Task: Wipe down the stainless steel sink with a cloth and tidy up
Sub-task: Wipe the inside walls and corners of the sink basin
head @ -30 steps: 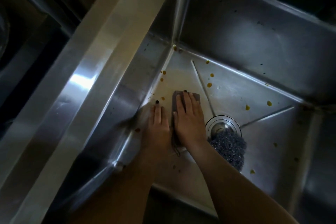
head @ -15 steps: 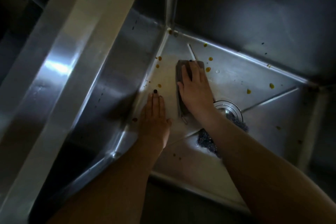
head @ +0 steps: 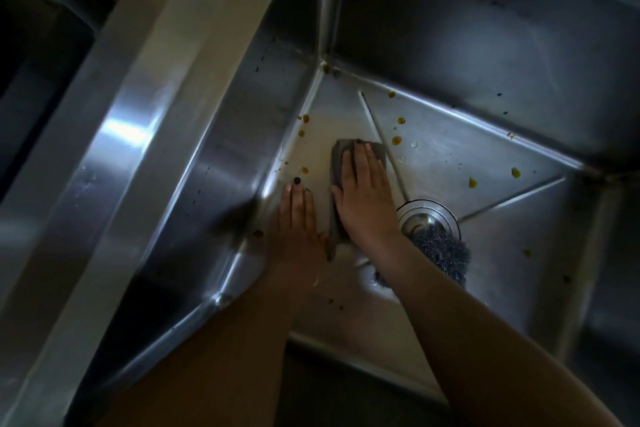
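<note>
Head: right hand (head: pixel 364 206) flat on cloth (head: pixel 338 154)

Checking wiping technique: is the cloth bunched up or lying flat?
Flat: the cloth lies as a rectangle on the sink floor, pressed under the right hand, fingers straight. Folded layers: cannot tell.

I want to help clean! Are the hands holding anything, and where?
Nothing is gripped. The right hand presses flat on top of the grey cloth, fingers straight; the left hand rests flat on the sink floor.

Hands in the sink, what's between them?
Head view: a bare strip of sink floor beside the left hand, then the cloth, pressed under the right hand.
</note>
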The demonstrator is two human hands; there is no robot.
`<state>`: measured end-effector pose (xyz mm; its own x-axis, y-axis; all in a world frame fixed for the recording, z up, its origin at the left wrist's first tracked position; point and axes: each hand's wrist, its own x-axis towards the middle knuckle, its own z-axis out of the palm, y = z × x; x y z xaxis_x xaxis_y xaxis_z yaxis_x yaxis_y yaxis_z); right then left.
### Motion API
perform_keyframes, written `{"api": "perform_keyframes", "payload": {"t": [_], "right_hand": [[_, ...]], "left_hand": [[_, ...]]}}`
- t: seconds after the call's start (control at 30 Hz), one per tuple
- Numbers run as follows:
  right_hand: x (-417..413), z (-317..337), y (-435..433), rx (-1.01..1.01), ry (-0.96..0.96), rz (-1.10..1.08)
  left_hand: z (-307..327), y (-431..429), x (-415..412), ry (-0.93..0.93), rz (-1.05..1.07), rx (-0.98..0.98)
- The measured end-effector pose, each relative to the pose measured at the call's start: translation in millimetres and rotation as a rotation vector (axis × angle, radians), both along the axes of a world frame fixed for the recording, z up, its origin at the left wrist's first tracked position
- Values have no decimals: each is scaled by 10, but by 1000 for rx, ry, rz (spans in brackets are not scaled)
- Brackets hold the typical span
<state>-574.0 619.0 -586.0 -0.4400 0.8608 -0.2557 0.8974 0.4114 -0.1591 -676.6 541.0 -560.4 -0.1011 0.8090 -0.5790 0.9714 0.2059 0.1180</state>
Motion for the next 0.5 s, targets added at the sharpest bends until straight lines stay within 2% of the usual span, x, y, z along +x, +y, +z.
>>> {"api": "perform_keyframes", "payload": {"t": [0.23,0.5], "right_hand": [[45,46,439,50,47,-39],[125,159,9,18,60,-14]], "left_hand": [[-8,-5,-29,-39,13,-2],[18,-8,-24,10,-30,9]]}}
